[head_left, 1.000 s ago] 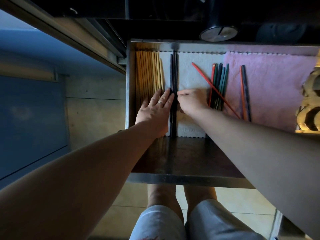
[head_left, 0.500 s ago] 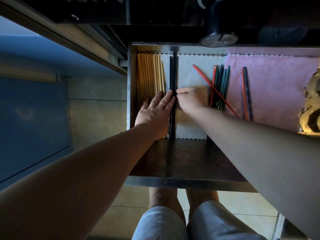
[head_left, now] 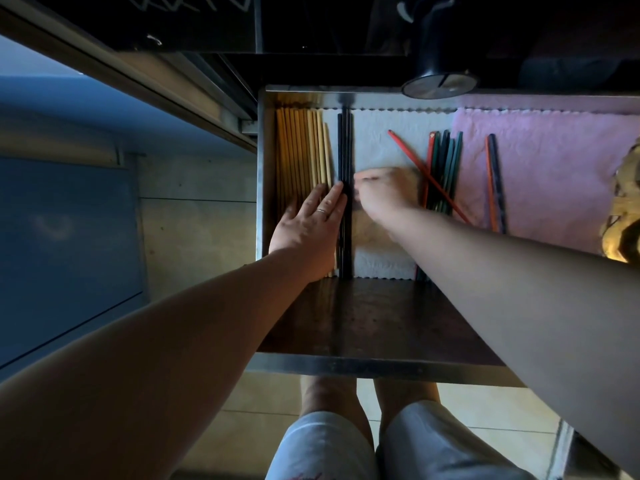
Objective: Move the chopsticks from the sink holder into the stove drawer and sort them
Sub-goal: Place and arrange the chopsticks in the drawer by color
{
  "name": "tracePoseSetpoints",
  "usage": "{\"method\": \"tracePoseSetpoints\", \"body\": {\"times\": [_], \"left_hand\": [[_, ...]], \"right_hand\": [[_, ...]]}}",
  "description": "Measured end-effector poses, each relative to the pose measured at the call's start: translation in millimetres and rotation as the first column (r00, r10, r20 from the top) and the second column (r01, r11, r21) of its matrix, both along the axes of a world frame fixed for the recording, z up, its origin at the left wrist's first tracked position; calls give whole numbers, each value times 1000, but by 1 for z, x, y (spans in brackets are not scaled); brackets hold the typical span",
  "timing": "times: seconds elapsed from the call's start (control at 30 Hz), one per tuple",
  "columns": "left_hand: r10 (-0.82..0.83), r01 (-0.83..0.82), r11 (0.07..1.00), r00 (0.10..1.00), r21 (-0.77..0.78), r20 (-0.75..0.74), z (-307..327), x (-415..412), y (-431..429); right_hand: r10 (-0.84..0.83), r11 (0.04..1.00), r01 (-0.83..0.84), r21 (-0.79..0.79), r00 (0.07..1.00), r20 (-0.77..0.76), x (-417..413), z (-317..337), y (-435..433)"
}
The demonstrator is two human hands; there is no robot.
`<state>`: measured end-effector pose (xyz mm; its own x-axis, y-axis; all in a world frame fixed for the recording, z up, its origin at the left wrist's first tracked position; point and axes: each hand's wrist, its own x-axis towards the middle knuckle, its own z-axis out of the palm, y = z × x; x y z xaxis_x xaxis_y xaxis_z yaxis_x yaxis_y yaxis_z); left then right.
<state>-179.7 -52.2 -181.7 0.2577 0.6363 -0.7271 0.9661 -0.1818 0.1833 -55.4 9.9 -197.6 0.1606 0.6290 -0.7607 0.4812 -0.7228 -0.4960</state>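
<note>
The open metal drawer (head_left: 363, 364) holds sorted chopsticks on a white cloth (head_left: 377, 140) and a pink cloth (head_left: 540, 150). Several wooden chopsticks (head_left: 298, 147) lie along the left wall. A bundle of black chopsticks (head_left: 345, 147) lies beside them. My left hand (head_left: 308, 230) rests flat, fingers together, over the wooden ones and against the black bundle. My right hand (head_left: 384, 195), blurred, touches the bundle's right side with bent fingers. Green chopsticks (head_left: 448, 164) with a red one (head_left: 408, 150) slanted across them lie further right, then an orange and dark pair (head_left: 495, 181).
A round black knob or base (head_left: 439, 85) hangs over the drawer's back edge. A yellowish patterned object (head_left: 623, 216) sits at the drawer's right end. A blue cabinet front (head_left: 62, 237) stands to the left. My legs and the tiled floor (head_left: 221, 410) are below the drawer.
The view has tilted slightly, so the drawer sits lower in frame. My right hand has shifted a little right of the black bundle and is blurred. My left hand stays flat.
</note>
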Motion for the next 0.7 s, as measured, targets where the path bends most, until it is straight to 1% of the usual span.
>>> {"method": "tracePoseSetpoints", "body": {"times": [0.13,0.17,0.27,0.33,0.43,0.5,0.57,0.7], "left_hand": [[30,-30,999,1000,-14,1,1,2,-1],[25,-26,1000,1000,-17,-6,2,3,-1],[22,-22,999,1000,-27,-11,0,4,0],[23,-24,999,1000,-38,-18,0,5,0],[12,-14,999,999,-42,-46,1,9,-1],[16,-18,1000,997,-19,-70,2,15,-2],[50,-49,999,997,20,-60,3,23,-3],[23,-23,997,1000,77,1,2,48,-5]], "right_hand": [[14,997,-19,-78,998,-66,-3,-4,-3],[16,997,-21,-71,998,-61,-2,-4,-4],[40,999,-40,-11,998,40,13,-2,-5],[44,999,-45,16,998,51,25,-2,-7],[15,1000,-15,7,998,65,43,-4,-15],[25,1000,-26,17,997,70,57,1,-17],[48,998,-51,35,996,78,71,2,-20],[84,992,-100,78,980,183,91,6,-24]]}}
